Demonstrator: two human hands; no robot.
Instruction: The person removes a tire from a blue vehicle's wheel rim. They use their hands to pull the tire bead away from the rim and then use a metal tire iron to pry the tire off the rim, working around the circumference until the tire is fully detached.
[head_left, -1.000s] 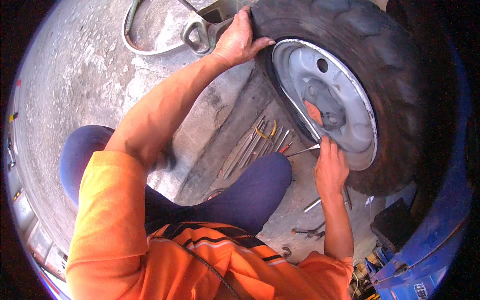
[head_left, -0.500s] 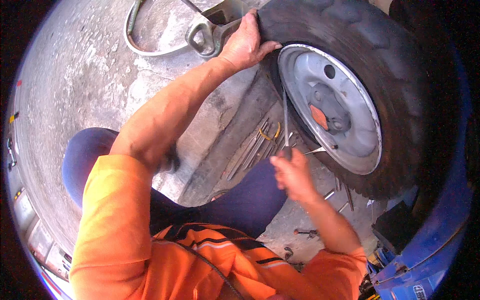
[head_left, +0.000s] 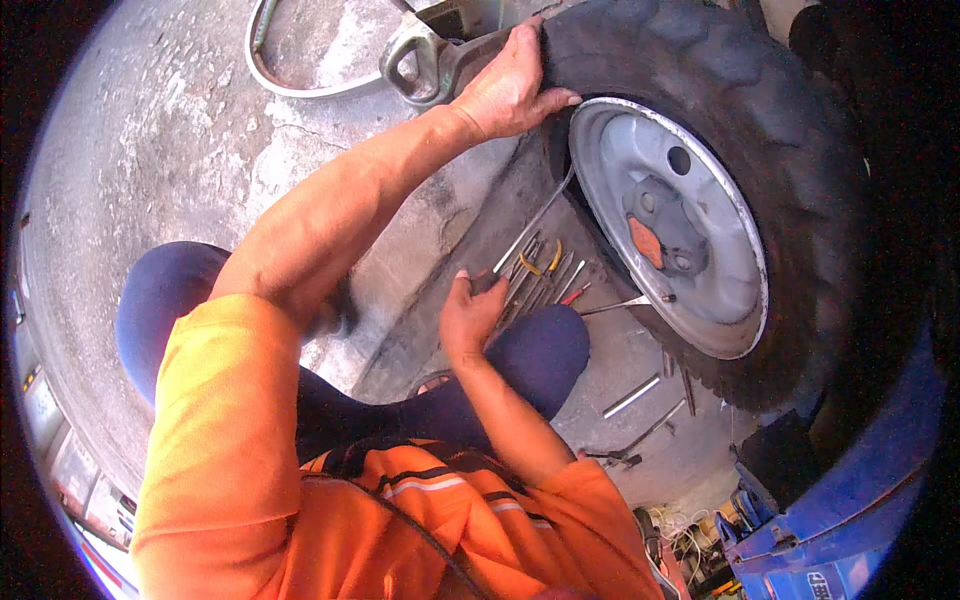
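A thick black tire [head_left: 800,150] with chunky tread stands upright at the right, mounted on a pale grey wheel rim [head_left: 715,210]. My left hand [head_left: 512,88] grips the tire's upper left edge, thumb stretched along the sidewall near the rim. My right hand [head_left: 470,320] is closed round the dark handle of a long pry bar [head_left: 535,225]. Its thin metal shaft slants up to the right, and the tip meets the gap between tire and rim, where its end is hidden. Lower down, another metal lever [head_left: 620,303] reaches the rim's edge.
Several slim hand tools [head_left: 540,280], one with yellow handles, lie on the concrete beside my knee. Metal bars [head_left: 632,396] lie below the tire. A metal piece with a loop-shaped end [head_left: 415,70] and a curved hose [head_left: 262,60] are behind my left hand. Blue machinery [head_left: 820,540] stands lower right.
My right hand has swung left with the pry bar, so the shaft now slants instead of standing nearly upright in view. My left hand stays on the tire.
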